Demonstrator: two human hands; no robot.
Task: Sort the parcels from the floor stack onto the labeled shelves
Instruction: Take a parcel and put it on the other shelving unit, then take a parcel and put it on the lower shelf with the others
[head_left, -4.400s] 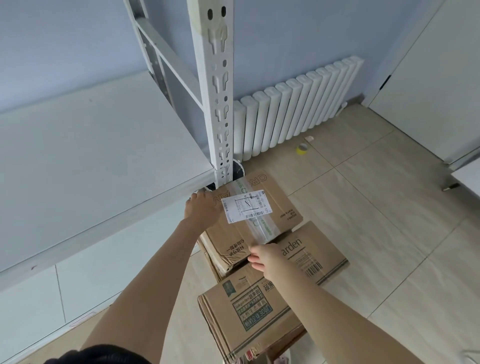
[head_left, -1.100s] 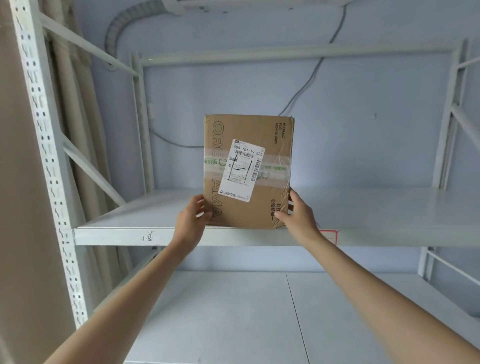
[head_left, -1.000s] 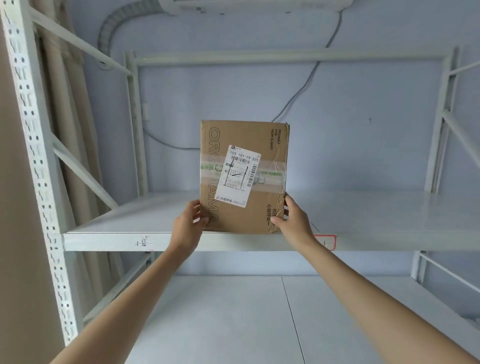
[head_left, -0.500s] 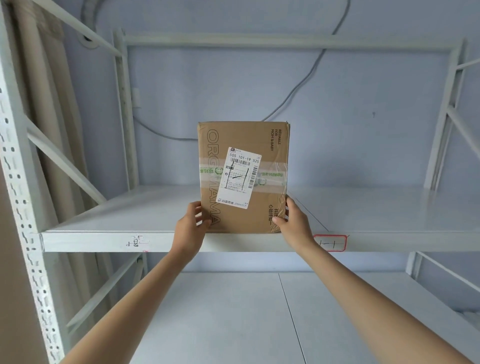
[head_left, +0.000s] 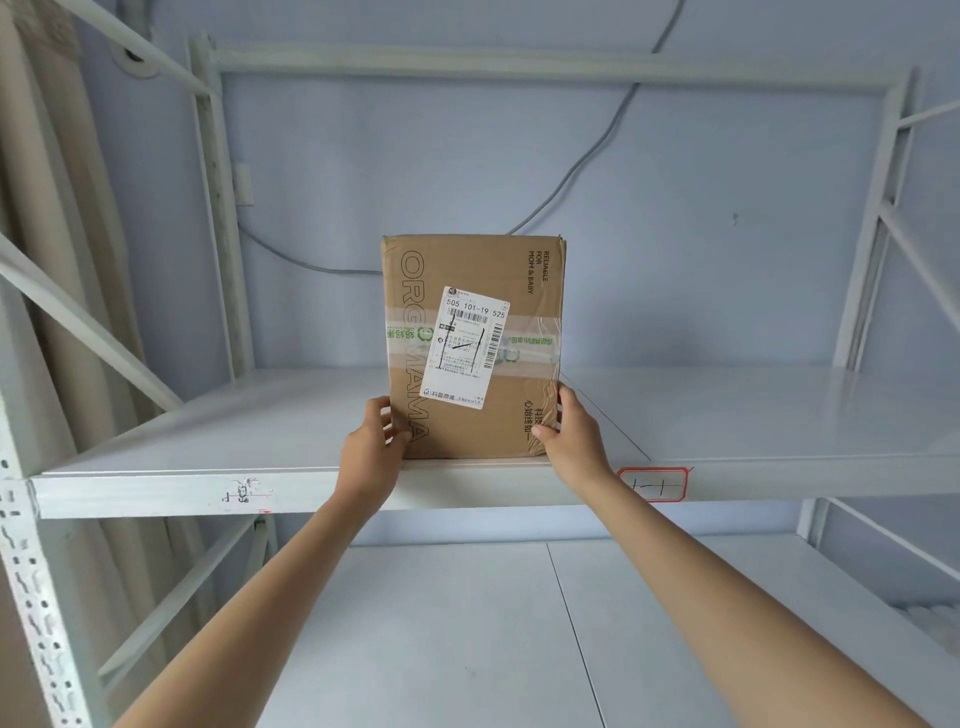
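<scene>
The parcel (head_left: 472, 348) stands on end at the front edge of the upper shelf (head_left: 727, 415), its bottom edge resting on the shelf surface and its broad face turned toward me. I have my left hand (head_left: 371, 447) curled round its lower left corner and my right hand (head_left: 569, 434) clasping the lower right corner, thumb on the front face, so both hands are closed on the box and steadying it upright. I judge this to be the placing step for this one box: it is down on the shelf but not yet let go. On the shelf's front lip, just right of my right wrist, a red-bordered label (head_left: 653, 484) carries a handwritten mark I cannot read with confidence; a fainter scrawl (head_left: 243, 491) sits further left. Next I would nudge the box back from the lip so it cannot tip forward, then open both hands and draw them away without dragging it. The box is plain brown corrugated card, rectangular, with slightly softened top corners, a band of glossy clear tape wrinkled across its middle, and a white shipping label (head_left: 465, 353) stuck on at a slight tilt. The shelving is smooth white painted metal, with a perforated upright (head_left: 31, 597) at my left. A grey cable (head_left: 587, 156) runs down the pale blue wall behind.
</scene>
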